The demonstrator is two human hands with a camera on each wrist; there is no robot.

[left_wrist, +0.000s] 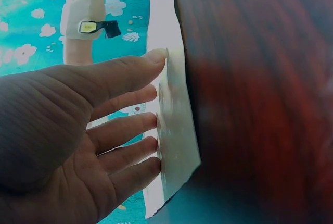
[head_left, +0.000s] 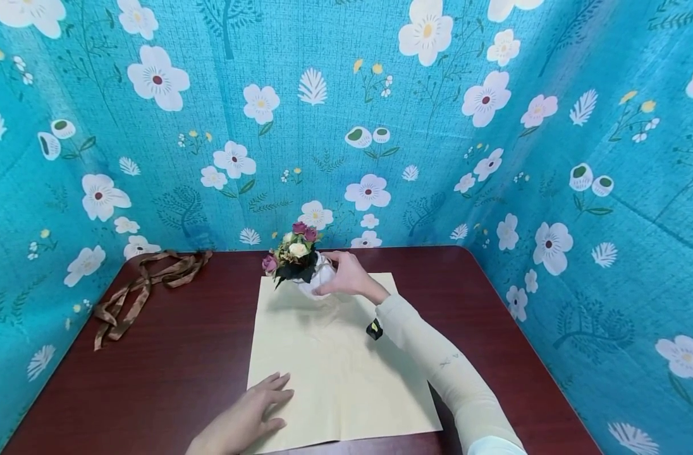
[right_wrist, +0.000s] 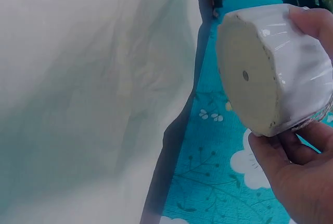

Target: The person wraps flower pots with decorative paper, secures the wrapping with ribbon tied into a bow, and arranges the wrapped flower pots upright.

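Observation:
My right hand (head_left: 349,276) grips a white flowerpot (head_left: 317,283) with a bouquet of purple and cream flowers (head_left: 298,251). The pot is tipped over, its blooms leaning left, above the far part of a cream paper sheet (head_left: 335,373). Seen from the right wrist, the pot's flat base (right_wrist: 248,73) shows a small hole, and thumb and fingers clasp the white side from opposite sides. My left hand (head_left: 250,407) rests at the paper's near left edge, fingers fairly straight; in the left wrist view its fingertips (left_wrist: 151,164) touch the sheet.
A crumpled brown ribbon (head_left: 138,294) lies on the dark red table (head_left: 170,379) at the far left. Blue floral cloth (head_left: 324,145) hangs behind the table and along both sides. A small black wrist camera (head_left: 374,328) is on my right sleeve.

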